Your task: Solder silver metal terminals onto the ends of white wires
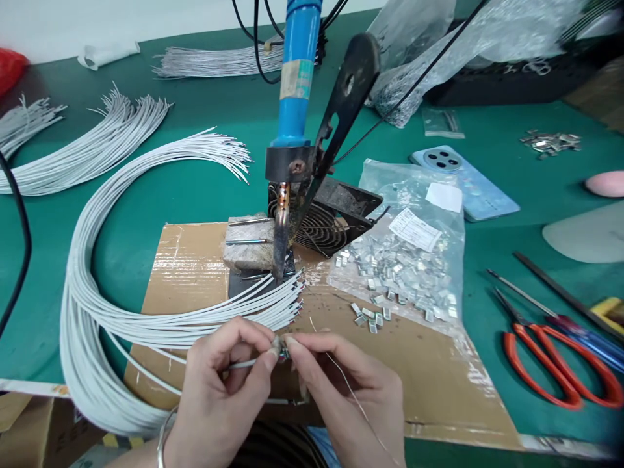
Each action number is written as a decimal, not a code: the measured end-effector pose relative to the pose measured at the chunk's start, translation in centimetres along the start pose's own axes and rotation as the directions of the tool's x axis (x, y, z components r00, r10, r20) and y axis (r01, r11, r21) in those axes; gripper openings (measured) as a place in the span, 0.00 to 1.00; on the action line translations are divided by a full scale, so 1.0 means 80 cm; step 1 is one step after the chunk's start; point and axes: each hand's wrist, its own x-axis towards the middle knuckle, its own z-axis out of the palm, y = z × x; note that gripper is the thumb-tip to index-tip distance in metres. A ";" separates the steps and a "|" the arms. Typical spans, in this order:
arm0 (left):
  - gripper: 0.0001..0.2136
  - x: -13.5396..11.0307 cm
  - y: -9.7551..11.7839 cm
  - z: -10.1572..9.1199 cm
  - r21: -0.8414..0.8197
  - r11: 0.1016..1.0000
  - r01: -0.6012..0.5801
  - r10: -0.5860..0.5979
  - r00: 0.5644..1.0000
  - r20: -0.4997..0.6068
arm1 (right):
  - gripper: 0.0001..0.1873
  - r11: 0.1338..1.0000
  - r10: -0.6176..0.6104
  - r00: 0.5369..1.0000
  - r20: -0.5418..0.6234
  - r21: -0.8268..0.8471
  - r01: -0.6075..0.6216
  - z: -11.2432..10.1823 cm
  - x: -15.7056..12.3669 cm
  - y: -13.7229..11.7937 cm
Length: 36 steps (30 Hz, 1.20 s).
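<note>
My left hand (221, 383) pinches the end of a white wire (244, 364) between thumb and forefinger. My right hand (348, 383) pinches a small metal clip (283, 351) right at that wire end, and a thin strand of solder wire (341, 377) runs across its fingers. Both hands meet low over the cardboard sheet (195, 266). Just beyond them lies a curved bundle of white wires (97, 260) with stripped tips (295, 296). A blue-handled soldering iron (295, 97) stands fixed in a black holder, tip (279, 260) pointing down.
A plastic bag of small metal clips (409, 260) lies right of the iron, several loose clips (370, 315) beside it. A small black fan (331, 221) sits behind. Red-handled scissors (550, 357), a phone (465, 182) and more wire bundles (88, 149) rest on the green table.
</note>
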 end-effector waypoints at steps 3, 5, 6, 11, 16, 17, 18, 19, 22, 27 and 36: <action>0.06 -0.002 0.001 0.002 0.014 1.000 0.012 -0.012 0.999 -0.037 | 0.07 1.000 -0.018 1.000 0.000 -0.013 0.018 -0.001 0.000 0.001; 0.06 -0.003 0.001 0.004 0.024 1.000 0.015 -0.013 0.998 -0.053 | 0.06 0.999 -0.035 0.999 0.006 -0.028 0.036 -0.001 0.000 0.002; 0.06 -0.004 0.001 0.005 0.024 1.000 0.017 -0.015 0.998 -0.060 | 0.06 0.999 -0.042 0.999 0.007 -0.030 0.043 -0.001 0.000 0.003; 0.06 -0.003 -0.001 0.007 0.021 0.999 0.025 -0.023 0.997 -0.078 | 0.06 0.999 -0.048 0.999 -0.011 0.016 0.048 0.001 -0.002 0.006; 0.06 0.000 -0.003 0.001 0.070 0.998 -0.001 0.001 1.000 0.012 | 0.05 0.999 -0.051 0.999 -0.018 -0.007 0.051 0.000 -0.005 0.014; 0.06 0.000 -0.003 0.001 0.072 0.997 0.003 -0.004 1.000 0.011 | 0.05 0.998 -0.060 0.998 -0.022 -0.025 0.059 0.000 -0.005 0.015; 0.06 0.001 -0.003 0.001 0.072 0.997 0.008 -0.009 1.000 0.008 | 0.06 0.997 -0.069 0.997 -0.026 -0.043 0.068 -0.001 -0.005 0.016; 0.07 0.001 -0.003 0.001 0.070 0.998 0.011 -0.012 1.000 0.009 | 0.06 0.995 -0.076 0.997 -0.029 -0.059 0.074 -0.001 -0.005 0.017; 0.06 0.001 -0.004 0.002 0.065 0.998 0.009 -0.011 1.000 0.024 | 0.05 0.994 -0.083 0.996 -0.032 -0.073 0.080 -0.002 -0.005 0.018; 0.06 0.001 -0.007 0.001 0.085 0.996 -0.001 -0.002 1.000 0.031 | 0.04 0.996 -0.080 0.996 -0.042 -0.049 0.077 0.000 -0.005 0.020; 0.06 0.005 -0.007 0.012 0.044 0.999 -0.010 0.012 1.000 -0.029 | 0.16 0.952 -0.228 0.972 -0.052 -0.219 0.212 -0.002 -0.007 0.022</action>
